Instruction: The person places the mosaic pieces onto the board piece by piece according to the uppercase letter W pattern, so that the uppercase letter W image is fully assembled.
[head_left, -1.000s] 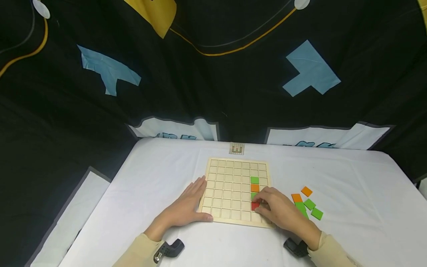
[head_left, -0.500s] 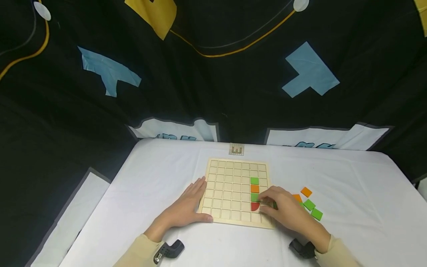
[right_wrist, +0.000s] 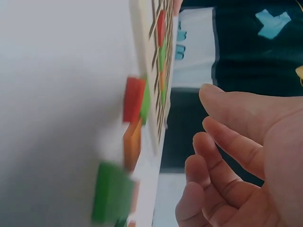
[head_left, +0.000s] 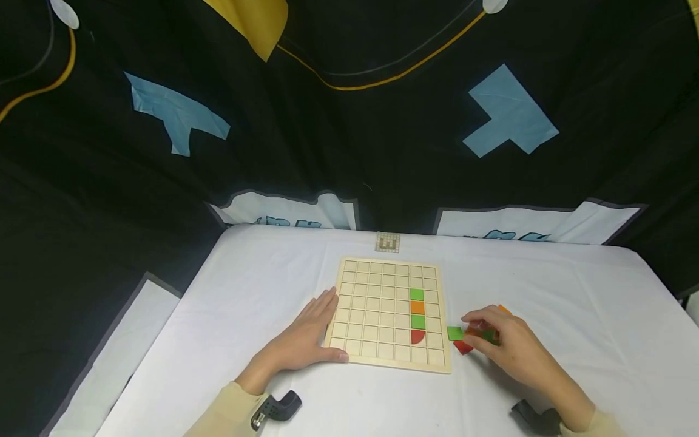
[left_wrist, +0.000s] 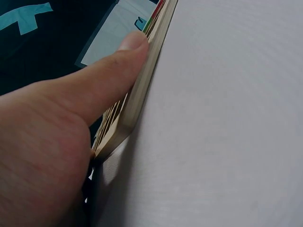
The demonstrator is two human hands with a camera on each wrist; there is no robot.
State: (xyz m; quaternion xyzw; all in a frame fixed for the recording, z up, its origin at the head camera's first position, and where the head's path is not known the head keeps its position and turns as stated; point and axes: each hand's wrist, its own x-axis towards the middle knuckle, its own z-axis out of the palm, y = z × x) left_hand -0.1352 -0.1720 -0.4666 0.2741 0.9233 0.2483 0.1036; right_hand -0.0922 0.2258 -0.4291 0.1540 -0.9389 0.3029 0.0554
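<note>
A wooden grid board (head_left: 371,318) lies flat on the white table. One column holds a green tile (head_left: 417,294), an orange tile (head_left: 417,308), another green tile (head_left: 417,322) and a red quarter-round piece (head_left: 417,336). My left hand (head_left: 306,338) rests along the board's left side, its thumb on the near edge. Beyond the right side, my right hand (head_left: 513,346) is over loose pieces, including a green tile (head_left: 454,333) and a red piece (head_left: 462,347). In the right wrist view its fingers (right_wrist: 208,146) are bent loosely, apart from the thumb, with nothing between them. The hand partly hides the pile.
A small card (head_left: 388,243) with a grid pattern lies behind the board. Dark curved devices are on both wrists, such as the left wrist device (head_left: 281,406). A black curtain (head_left: 349,152) hangs behind the white tablecloth (head_left: 579,303).
My right hand has left the red quarter-round piece on the board and moved right, over the loose pieces. A green and a red piece now show just right of the board. The left hand stays put.
</note>
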